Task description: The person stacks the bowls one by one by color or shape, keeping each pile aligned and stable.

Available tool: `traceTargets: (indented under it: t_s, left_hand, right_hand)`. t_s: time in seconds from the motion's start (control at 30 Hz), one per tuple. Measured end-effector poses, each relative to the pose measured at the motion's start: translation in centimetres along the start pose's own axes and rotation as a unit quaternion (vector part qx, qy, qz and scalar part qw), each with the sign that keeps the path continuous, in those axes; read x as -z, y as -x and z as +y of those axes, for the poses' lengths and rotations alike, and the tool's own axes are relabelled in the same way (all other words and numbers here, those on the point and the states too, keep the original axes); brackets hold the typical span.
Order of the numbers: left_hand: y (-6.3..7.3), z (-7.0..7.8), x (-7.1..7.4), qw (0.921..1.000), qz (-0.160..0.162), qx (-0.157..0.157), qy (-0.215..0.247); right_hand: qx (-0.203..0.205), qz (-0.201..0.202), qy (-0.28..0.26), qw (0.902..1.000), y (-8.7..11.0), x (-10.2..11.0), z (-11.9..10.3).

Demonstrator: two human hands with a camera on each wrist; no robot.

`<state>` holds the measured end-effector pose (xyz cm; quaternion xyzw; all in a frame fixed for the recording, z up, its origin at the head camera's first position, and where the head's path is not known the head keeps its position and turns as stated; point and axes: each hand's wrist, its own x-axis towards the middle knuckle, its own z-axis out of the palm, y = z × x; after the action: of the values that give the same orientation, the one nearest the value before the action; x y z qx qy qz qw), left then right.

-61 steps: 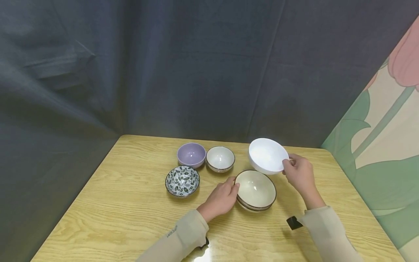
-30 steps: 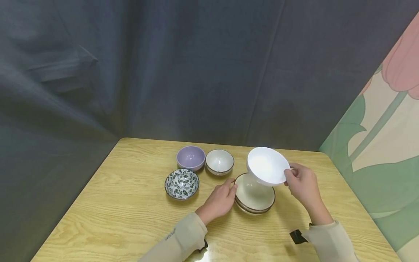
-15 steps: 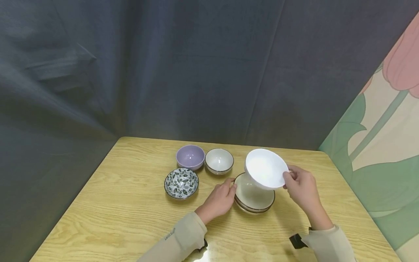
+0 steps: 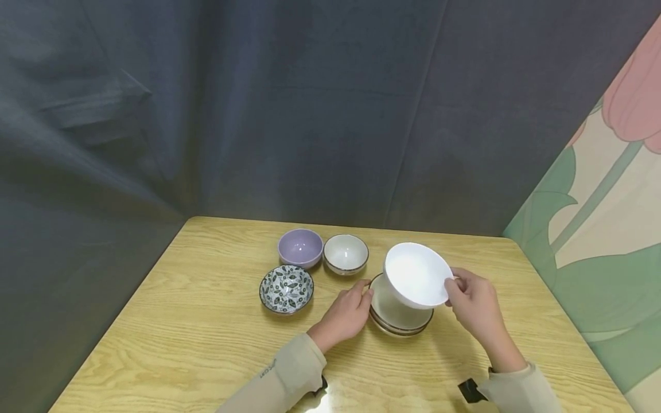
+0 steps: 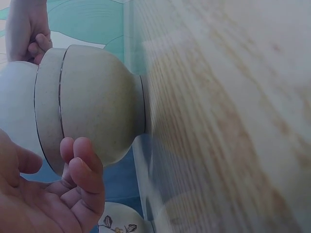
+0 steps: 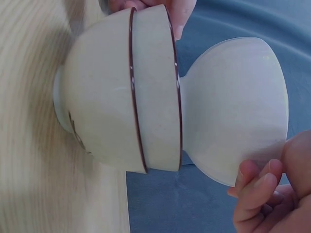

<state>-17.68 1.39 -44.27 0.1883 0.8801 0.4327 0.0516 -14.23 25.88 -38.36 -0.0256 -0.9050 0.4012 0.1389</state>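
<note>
My right hand (image 4: 472,298) pinches the rim of a plain white bowl (image 4: 417,275), which tilts over a stack of two cream bowls (image 4: 403,324) with dark brown rims. In the right wrist view, the foot of the white bowl (image 6: 238,102) sits right at the mouth of the upper cream bowl (image 6: 158,97). My left hand (image 4: 345,315) grips the left side of the stack, thumb at the upper rim and fingers against the outside, as the left wrist view shows with the cream stack (image 5: 97,97). The white bowl hides much of the stack's inside.
Left of the stack stand a purple bowl (image 4: 300,248), a small white bowl with a dark rim (image 4: 346,252) and a leaf-patterned bowl (image 4: 286,289). All are on a wooden table (image 4: 170,321). A dark curtain (image 4: 310,115) hangs behind, and a flower-painted wall (image 4: 609,258) is at right.
My right hand has brought the white bowl down and slightly left, from behind the stack to over its mouth. My left hand keeps its grip on the cream bowls.
</note>
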Motion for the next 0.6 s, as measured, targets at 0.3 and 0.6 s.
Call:
traceTargets:
  t_s: [0.3, 0.6]
  left_hand:
    - [0.0, -0.1, 0.0, 1.0000, 0.000, -0.007, -0.002]
    - [0.0, 0.1, 0.2, 0.9998, 0.021, 0.005, -0.005]
  right_hand:
    - [0.000, -0.010, -0.001, 0.9999, 0.5, -0.6, 0.0]
    - [0.013, -0.020, 0.004, 0.9997, 0.9, -1.1, 0.1]
